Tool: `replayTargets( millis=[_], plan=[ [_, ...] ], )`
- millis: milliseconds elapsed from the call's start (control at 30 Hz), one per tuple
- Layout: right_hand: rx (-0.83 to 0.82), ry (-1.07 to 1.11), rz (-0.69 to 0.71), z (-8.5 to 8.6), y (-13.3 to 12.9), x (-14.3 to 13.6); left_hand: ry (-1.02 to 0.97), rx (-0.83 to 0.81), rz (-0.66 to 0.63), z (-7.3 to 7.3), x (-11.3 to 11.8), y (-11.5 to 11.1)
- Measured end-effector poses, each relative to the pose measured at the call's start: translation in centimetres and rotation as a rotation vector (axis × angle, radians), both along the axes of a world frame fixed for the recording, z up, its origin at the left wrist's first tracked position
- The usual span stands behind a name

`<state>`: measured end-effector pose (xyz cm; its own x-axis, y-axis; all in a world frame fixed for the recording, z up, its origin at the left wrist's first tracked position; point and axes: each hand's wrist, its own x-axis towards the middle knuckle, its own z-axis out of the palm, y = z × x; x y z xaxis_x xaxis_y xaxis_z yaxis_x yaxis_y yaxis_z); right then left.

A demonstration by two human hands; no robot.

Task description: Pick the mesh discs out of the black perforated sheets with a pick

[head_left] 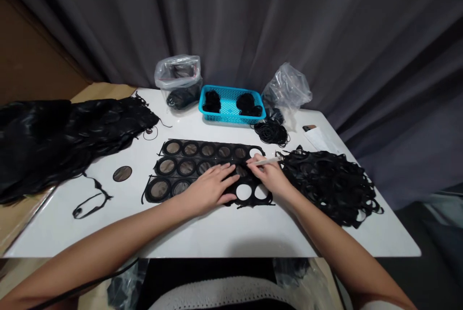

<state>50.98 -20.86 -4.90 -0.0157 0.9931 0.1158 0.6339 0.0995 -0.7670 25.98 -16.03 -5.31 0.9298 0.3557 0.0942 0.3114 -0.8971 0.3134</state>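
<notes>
Three rows of black rings (158,189) lie side by side on the white table (119,240), most with dark discs inside and a few showing white at the right end. My left hand (210,189) rests flat over the lower middle rings, fingers spread, holding nothing. Pinched in my right hand (269,175) is a thin pale tool (265,161), its tip over the rings at the right. One loose dark disc (122,173) lies left of the rows.
Black strips are heaped at the left (72,136) and right (325,182). At the back stand a blue basket (231,118) with black bundles and two clear bags (177,81), (289,86). A coil of black cord (270,132) lies before the basket.
</notes>
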Motion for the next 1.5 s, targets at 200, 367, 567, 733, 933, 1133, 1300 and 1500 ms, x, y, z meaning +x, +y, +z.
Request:
replayTargets(
  millis=[200, 367, 567, 733, 933, 1133, 1300, 1500],
  plan=[
    [-0.104, 0.113, 0.112, -1.1, 0.5, -1.2, 0.000, 0.047, -0.023, -2.2, 0.1, 1.2],
    [-0.086, 0.144, 0.122, -1.2, 0.6, -1.1, -0.038, 0.041, -0.028, -2.9, -0.3, 1.0],
    [-0.081, 0.120, 0.127, -1.0, 0.7, -1.1, -0.033, 0.036, -0.029, -2.9, -0.2, 1.1],
    [0.019, -0.080, 0.135, -1.1, -0.7, -2.9, -0.027, 0.037, -0.026, -2.9, -0.2, 1.0],
    [0.168, -0.356, 0.021, -1.5, -0.6, -1.7, -0.053, 0.038, -0.016, -3.1, -0.5, 0.9],
    [0.218, -0.237, -0.258, 0.2, 4.0, 4.2, -0.008, 0.083, -0.014, -1.1, 0.7, 2.2],
    [0.111, -0.078, 0.044, -0.9, 5.8, 1.5, -0.035, 0.129, 0.097, -1.6, 2.2, 4.2],
    [-0.034, 0.064, 0.129, -1.5, 6.1, 0.4, 0.001, 0.093, 0.093, -2.9, 2.0, 4.5]
  ],
)
